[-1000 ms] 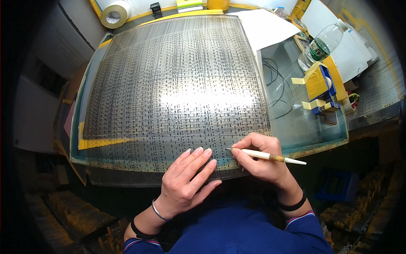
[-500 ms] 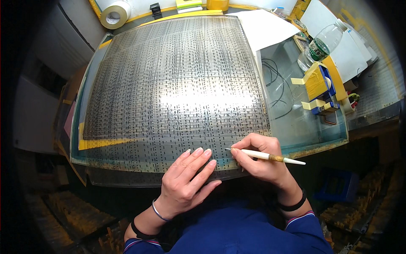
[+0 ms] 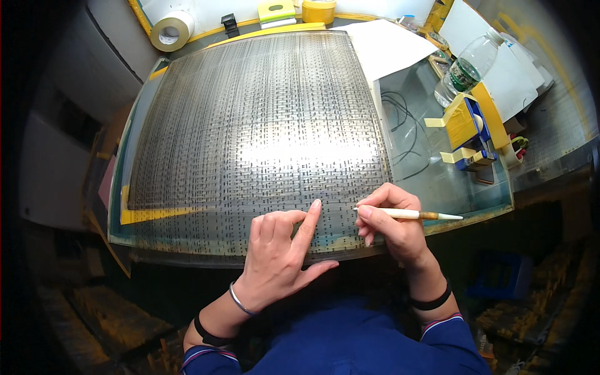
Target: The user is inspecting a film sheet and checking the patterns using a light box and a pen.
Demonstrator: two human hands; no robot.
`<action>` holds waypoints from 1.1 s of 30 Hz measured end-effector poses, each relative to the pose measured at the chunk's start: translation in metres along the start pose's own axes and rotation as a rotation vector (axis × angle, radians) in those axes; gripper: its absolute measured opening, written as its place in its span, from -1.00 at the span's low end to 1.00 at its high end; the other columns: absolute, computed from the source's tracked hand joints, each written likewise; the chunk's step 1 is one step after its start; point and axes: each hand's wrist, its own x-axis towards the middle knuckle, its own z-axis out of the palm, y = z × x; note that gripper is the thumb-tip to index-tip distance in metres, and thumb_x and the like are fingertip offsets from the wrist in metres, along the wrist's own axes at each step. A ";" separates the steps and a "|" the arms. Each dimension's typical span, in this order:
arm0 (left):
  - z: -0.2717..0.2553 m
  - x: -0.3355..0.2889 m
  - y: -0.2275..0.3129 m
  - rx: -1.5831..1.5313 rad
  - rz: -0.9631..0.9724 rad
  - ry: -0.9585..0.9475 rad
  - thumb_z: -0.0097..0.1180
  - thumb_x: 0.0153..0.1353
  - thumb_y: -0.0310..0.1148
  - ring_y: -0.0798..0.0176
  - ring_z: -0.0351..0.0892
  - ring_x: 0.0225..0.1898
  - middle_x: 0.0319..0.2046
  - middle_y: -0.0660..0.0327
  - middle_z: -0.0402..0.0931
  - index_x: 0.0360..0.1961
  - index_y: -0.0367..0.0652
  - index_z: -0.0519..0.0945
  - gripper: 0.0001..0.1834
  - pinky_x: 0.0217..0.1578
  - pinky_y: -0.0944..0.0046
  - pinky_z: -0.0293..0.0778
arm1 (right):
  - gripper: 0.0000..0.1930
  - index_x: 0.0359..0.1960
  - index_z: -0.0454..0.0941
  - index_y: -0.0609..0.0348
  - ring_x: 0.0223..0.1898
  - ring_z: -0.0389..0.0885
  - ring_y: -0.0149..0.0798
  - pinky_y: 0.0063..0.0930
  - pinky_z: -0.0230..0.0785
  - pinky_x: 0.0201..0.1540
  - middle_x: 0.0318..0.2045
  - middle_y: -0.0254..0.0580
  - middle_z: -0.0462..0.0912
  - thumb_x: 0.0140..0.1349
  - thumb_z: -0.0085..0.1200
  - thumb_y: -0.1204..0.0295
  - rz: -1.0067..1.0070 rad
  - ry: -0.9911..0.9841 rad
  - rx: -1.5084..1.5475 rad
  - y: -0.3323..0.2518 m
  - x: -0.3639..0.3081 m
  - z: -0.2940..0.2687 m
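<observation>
A large grey, shiny sheet (image 3: 262, 106) covered in rows of small dark marks lies on the glass-topped table. My left hand (image 3: 278, 250) is over its near edge, the index finger stretched out to the marks, the thumb out to the side and the other fingers curled; it holds nothing. To the right, my right hand (image 3: 397, 225) pinches a slim white pen-like tool (image 3: 406, 214) with a brownish band, near its left end. The tool lies almost level, and its fine tip is hard to make out beside my fingertips.
Right of the sheet are thin dark cables (image 3: 406, 125), a yellow-and-blue tape dispenser (image 3: 465, 122) and a clear plastic bottle (image 3: 469, 69). White paper (image 3: 387, 47) lies at the back right. A tape roll (image 3: 172, 31) and a yellow tub (image 3: 319, 11) stand at the back.
My left hand has gone from several stretched fingers to one pointing index finger, farther up the sheet. My right hand has shifted slightly right and up with the tool, its tip now less visible.
</observation>
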 end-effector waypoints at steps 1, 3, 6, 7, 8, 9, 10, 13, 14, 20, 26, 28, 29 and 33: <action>0.000 0.002 0.001 0.012 -0.010 -0.006 0.46 -0.12 0.06 0.11 0.34 -0.08 -0.10 0.15 0.37 0.24 -0.18 0.46 -0.09 -0.06 0.11 0.25 | -0.88 -0.25 0.55 0.31 -0.49 0.63 -0.46 -0.62 0.51 -0.48 -0.45 -0.16 0.66 0.28 0.19 0.50 -0.004 -0.004 0.014 0.000 0.000 0.000; 0.001 0.006 0.001 0.019 -0.009 -0.009 0.47 -0.14 0.06 0.12 0.32 -0.08 -0.12 0.16 0.36 0.23 -0.12 0.49 -0.10 -0.07 0.12 0.24 | -0.89 -0.26 0.55 0.31 -0.50 0.62 -0.45 -0.63 0.50 -0.50 -0.46 -0.15 0.66 0.27 0.18 0.51 -0.009 0.006 0.022 0.000 0.000 0.001; 0.003 0.007 -0.003 -0.017 0.026 0.013 0.50 -0.18 0.04 0.12 0.34 -0.09 -0.14 0.16 0.36 0.15 -0.03 0.57 -0.19 -0.09 0.12 0.25 | -0.89 -0.27 0.54 0.31 -0.52 0.62 -0.44 -0.63 0.48 -0.52 -0.47 -0.14 0.65 0.27 0.17 0.51 -0.014 0.017 0.024 0.000 0.000 0.001; 0.002 0.007 -0.005 -0.048 0.036 0.024 0.50 -0.18 0.02 0.13 0.34 -0.10 -0.15 0.16 0.36 0.10 -0.01 0.60 -0.24 -0.10 0.13 0.26 | -0.88 -0.26 0.54 0.31 -0.50 0.62 -0.45 -0.63 0.50 -0.50 -0.46 -0.15 0.66 0.27 0.18 0.50 -0.012 0.005 0.035 0.001 0.000 0.000; 0.001 0.006 -0.006 -0.079 0.046 0.034 0.51 -0.19 0.01 0.13 0.35 -0.12 -0.16 0.16 0.37 0.05 0.00 0.64 -0.29 -0.11 0.13 0.26 | -0.87 -0.25 0.55 0.31 -0.48 0.62 -0.46 -0.62 0.51 -0.48 -0.44 -0.16 0.66 0.28 0.19 0.49 -0.009 -0.007 0.046 0.001 0.000 -0.001; 0.000 0.006 -0.007 -0.125 0.064 0.042 0.50 -0.16 -0.01 0.15 0.37 -0.14 -0.18 0.18 0.39 -0.01 0.00 0.66 -0.36 -0.13 0.14 0.27 | -0.87 -0.25 0.55 0.31 -0.48 0.62 -0.46 -0.62 0.51 -0.48 -0.44 -0.16 0.66 0.28 0.19 0.49 -0.007 -0.006 0.047 0.001 -0.001 -0.001; -0.002 0.007 -0.008 -0.172 0.081 0.051 0.48 -0.14 -0.02 0.16 0.38 -0.17 -0.21 0.20 0.40 -0.08 -0.01 0.67 -0.43 -0.16 0.15 0.27 | -0.87 -0.25 0.55 0.31 -0.48 0.62 -0.46 -0.62 0.51 -0.48 -0.44 -0.16 0.66 0.28 0.19 0.49 -0.005 -0.004 0.048 0.001 -0.001 -0.001; -0.005 0.007 -0.013 -0.271 0.114 0.048 0.48 -0.14 -0.05 0.21 0.43 -0.24 -0.27 0.26 0.47 -0.22 -0.02 0.69 -0.54 -0.21 0.19 0.29 | -0.89 -0.27 0.54 0.30 -0.51 0.63 -0.44 -0.63 0.49 -0.51 -0.47 -0.14 0.66 0.27 0.17 0.51 -0.018 0.008 0.035 0.001 0.000 0.000; -0.004 0.006 -0.014 -0.300 0.120 0.043 0.49 -0.15 -0.07 0.23 0.45 -0.25 -0.29 0.28 0.49 -0.26 -0.03 0.69 -0.56 -0.22 0.20 0.30 | -0.91 -0.28 0.54 0.30 -0.53 0.63 -0.43 -0.64 0.49 -0.53 -0.48 -0.13 0.65 0.26 0.16 0.53 -0.024 0.013 0.026 0.002 0.000 0.001; 0.004 0.007 -0.013 -0.307 0.146 0.076 0.48 -0.13 -0.25 0.21 0.51 -0.25 -0.06 0.26 0.63 -0.36 -0.07 0.65 -0.69 -0.21 0.23 0.37 | -0.87 -0.25 0.54 0.30 -0.47 0.63 -0.46 -0.63 0.50 -0.48 -0.43 -0.16 0.66 0.29 0.19 0.49 -0.009 -0.022 0.025 0.002 0.000 -0.001; 0.002 0.008 -0.009 -0.269 0.139 0.088 0.45 -0.10 -0.34 0.20 0.51 -0.28 -0.08 0.29 0.65 -0.39 -0.07 0.62 -0.75 -0.25 0.24 0.38 | -0.87 -0.25 0.54 0.30 -0.47 0.63 -0.46 -0.63 0.50 -0.48 -0.43 -0.17 0.66 0.28 0.19 0.49 -0.008 -0.026 0.019 0.002 0.000 -0.001; 0.004 0.009 -0.012 -0.291 0.170 0.068 0.45 -0.10 -0.36 0.20 0.51 -0.28 -0.09 0.29 0.65 -0.40 -0.07 0.61 -0.75 -0.26 0.25 0.38 | -0.87 -0.25 0.54 0.30 -0.47 0.63 -0.46 -0.63 0.50 -0.48 -0.43 -0.17 0.66 0.28 0.19 0.49 -0.007 -0.024 0.016 0.002 0.000 -0.002; 0.004 0.008 -0.014 -0.299 0.184 0.058 0.45 -0.10 -0.37 0.20 0.51 -0.28 -0.10 0.29 0.64 -0.40 -0.07 0.61 -0.75 -0.26 0.25 0.38 | -0.87 -0.25 0.54 0.30 -0.47 0.63 -0.46 -0.63 0.50 -0.48 -0.43 -0.17 0.66 0.28 0.19 0.49 -0.007 -0.027 0.016 0.002 0.000 -0.002; 0.002 0.004 -0.020 -0.418 0.158 0.010 0.46 -0.11 -0.36 0.19 0.49 -0.30 -0.10 0.25 0.63 -0.42 -0.09 0.60 -0.74 -0.28 0.25 0.40 | -0.89 -0.26 0.54 0.29 -0.48 0.63 -0.45 -0.63 0.50 -0.49 -0.44 -0.16 0.66 0.28 0.18 0.50 -0.012 -0.024 0.009 0.002 0.000 -0.001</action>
